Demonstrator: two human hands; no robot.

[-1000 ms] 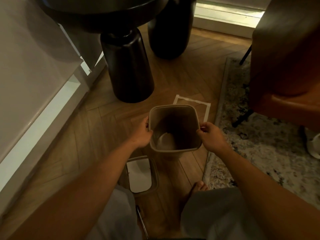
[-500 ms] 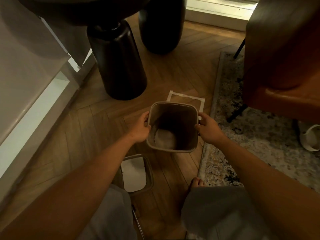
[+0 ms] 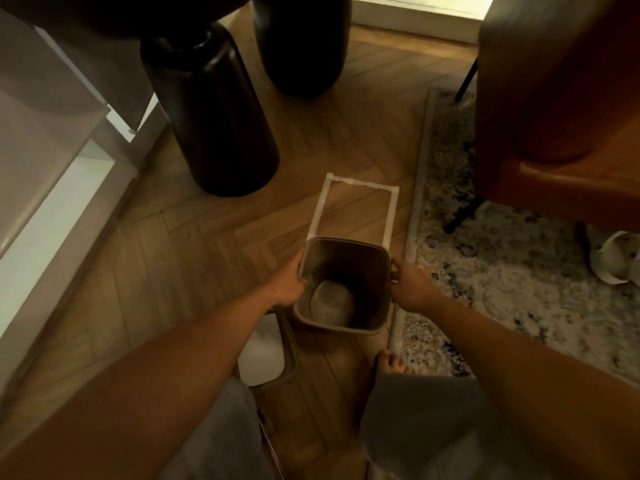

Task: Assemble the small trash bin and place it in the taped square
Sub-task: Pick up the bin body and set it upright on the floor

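Observation:
A small brown bin body (image 3: 363, 261), open at the top and empty, is held just above the wooden floor. My left hand (image 3: 285, 284) grips its left rim and my right hand (image 3: 407, 289) grips its right rim. Beyond the bin, a white taped square (image 3: 355, 209) marks the floor; the bin hides the square's near side. The bin's lid (image 3: 261, 351), white with a brown frame, lies on the floor under my left forearm.
Two thick black table legs (image 3: 214, 112) stand behind the square. A patterned rug (image 3: 502, 271) borders it on the right, under an orange-brown chair (image 3: 561, 109). A white cabinet (image 3: 45, 150) runs along the left. My bare foot (image 3: 389, 363) is near the rug's edge.
The view has tilted and the bin has come lower and nearer to me, so more of the taped square shows beyond it. Both hands keep their grip on the rim.

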